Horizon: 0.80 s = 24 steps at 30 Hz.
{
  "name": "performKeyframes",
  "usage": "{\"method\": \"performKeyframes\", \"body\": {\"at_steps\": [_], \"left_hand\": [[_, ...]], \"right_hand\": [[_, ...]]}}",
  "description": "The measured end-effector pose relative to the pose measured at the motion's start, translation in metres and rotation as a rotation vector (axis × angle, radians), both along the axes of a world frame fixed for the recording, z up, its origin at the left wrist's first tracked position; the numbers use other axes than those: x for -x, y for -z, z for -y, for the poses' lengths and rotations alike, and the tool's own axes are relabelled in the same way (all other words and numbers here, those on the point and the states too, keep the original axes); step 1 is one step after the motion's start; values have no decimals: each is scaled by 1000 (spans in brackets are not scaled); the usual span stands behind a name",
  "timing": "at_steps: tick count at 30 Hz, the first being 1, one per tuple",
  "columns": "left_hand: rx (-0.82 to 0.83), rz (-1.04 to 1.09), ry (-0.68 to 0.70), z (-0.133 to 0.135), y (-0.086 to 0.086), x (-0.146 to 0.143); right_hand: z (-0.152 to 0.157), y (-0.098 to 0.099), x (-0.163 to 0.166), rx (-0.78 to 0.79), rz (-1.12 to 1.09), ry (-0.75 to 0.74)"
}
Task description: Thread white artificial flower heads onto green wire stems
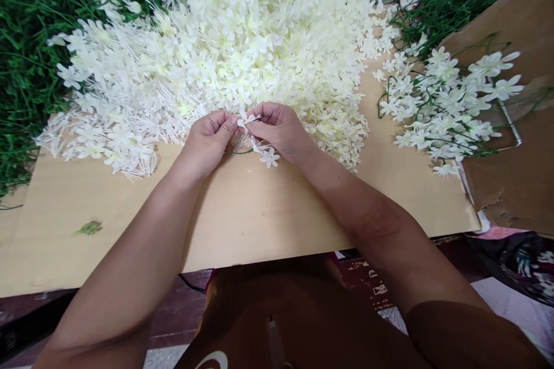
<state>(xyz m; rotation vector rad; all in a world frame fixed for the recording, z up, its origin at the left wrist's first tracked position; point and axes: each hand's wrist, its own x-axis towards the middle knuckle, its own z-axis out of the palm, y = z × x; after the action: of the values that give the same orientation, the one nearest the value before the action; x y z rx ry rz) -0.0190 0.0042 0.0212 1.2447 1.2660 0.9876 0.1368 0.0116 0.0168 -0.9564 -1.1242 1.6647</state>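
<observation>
Left hand [208, 139] and right hand [282, 130], fingers closed, pinch one small cream plastic flower [246, 120] above the pale wooden tabletop [259, 213].

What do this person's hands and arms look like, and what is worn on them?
The left hand and right hand are bare: no gloves, rings or watch show. The forearms are uncovered. A brown short sleeve covers the right upper arm, matching a brown top with a white mark.
</observation>
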Motion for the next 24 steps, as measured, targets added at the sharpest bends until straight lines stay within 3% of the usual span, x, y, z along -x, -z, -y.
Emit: {"method": "performKeyframes", "body": {"at_steps": [13,19,24], "left_hand": [[15,67,-3,1,0,-4],[21,58,10,2,2,-5],[-29,42,-7,2,6,-4]], "right_hand": [[0,4,4,139,-117,-17],[-2,9,1,152,-158,-86],[-2,14,3,101,-91,-53]]}}
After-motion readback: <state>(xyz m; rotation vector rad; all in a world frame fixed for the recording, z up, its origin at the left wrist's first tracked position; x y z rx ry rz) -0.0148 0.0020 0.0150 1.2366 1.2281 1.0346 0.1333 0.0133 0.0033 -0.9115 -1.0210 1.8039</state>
